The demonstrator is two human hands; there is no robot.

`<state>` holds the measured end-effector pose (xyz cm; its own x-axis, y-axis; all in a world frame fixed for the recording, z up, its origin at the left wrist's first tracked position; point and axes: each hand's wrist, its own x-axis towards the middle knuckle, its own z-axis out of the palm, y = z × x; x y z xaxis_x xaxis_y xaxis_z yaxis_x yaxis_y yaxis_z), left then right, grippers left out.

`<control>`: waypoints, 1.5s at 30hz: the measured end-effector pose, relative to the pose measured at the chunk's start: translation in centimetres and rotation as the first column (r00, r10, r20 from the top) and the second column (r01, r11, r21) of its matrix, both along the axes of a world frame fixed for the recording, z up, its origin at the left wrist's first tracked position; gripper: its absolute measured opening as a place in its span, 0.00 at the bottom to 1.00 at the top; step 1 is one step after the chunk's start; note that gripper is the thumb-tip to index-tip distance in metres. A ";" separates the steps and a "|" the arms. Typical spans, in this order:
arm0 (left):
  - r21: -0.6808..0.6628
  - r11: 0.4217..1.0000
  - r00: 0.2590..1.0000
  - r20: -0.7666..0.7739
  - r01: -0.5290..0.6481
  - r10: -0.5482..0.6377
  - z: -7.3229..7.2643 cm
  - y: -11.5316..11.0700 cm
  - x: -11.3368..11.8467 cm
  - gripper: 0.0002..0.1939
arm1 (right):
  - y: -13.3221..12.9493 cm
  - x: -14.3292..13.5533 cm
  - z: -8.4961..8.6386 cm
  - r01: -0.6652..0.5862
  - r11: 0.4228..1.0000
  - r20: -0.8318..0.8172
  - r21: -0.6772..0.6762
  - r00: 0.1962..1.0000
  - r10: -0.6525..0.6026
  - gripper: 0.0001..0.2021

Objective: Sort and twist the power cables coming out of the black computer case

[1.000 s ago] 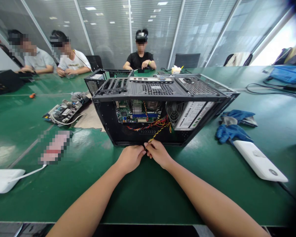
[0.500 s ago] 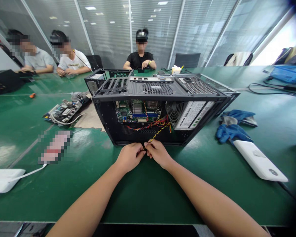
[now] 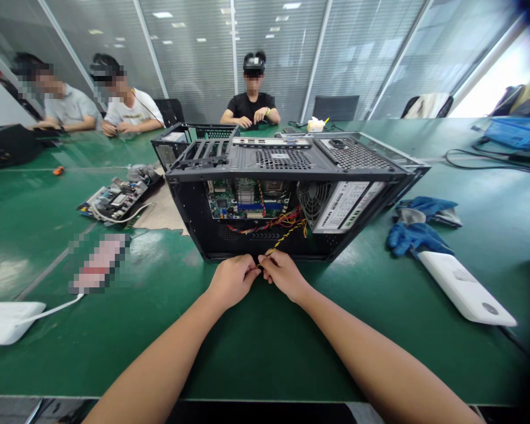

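Observation:
An open black computer case [image 3: 265,168] lies on the green table with its open side towards me. Inside are a green motherboard [image 3: 247,200], a power supply [image 3: 342,206] with a fan, and a bundle of coloured wires [image 3: 269,222]. A twisted yellow and black cable [image 3: 287,234] runs out over the case's front edge. Both hands pinch this cable close together just before the case: my left hand [image 3: 233,281] near its end, my right hand [image 3: 285,275] a little further up. The cable's tip is hidden by the fingers.
Left of the case lie a loose circuit board [image 3: 119,197] on cardboard, a blurred phone [image 3: 99,264] and a white power bank [image 3: 11,323]. Blue gloves [image 3: 417,232] and a white device [image 3: 466,287] are on the right. Several people sit across the table [image 3: 159,353].
My hands and the cable have hardly moved. Across the table, the person in black has shifted their hands slightly.

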<state>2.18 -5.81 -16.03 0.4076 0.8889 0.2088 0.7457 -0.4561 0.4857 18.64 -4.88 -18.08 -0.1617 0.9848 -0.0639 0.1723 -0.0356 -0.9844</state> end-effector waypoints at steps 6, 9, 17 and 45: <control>0.004 1.000 1.000 -0.015 0.007 -0.007 0.0 0.0 0.0 0.06 | 0.1 0.0 -0.2 -0.002 1.000 0.002 0.002 1.000 0.002 0.12; -0.004 1.000 1.000 -0.026 0.010 -0.010 0.1 0.0 0.0 0.06 | 0.1 0.1 -0.2 -0.008 1.000 0.002 0.006 1.000 0.008 0.12; -0.036 0.998 0.998 -0.041 0.052 -0.054 0.5 -0.1 0.1 0.07 | 0.1 0.1 -0.3 -0.011 1.000 0.008 0.019 1.000 0.010 0.12; -0.006 0.994 0.983 -0.143 0.112 -0.112 0.5 0.0 0.2 0.10 | 0.0 0.1 -0.1 0.016 1.000 0.016 0.012 1.000 -0.016 0.13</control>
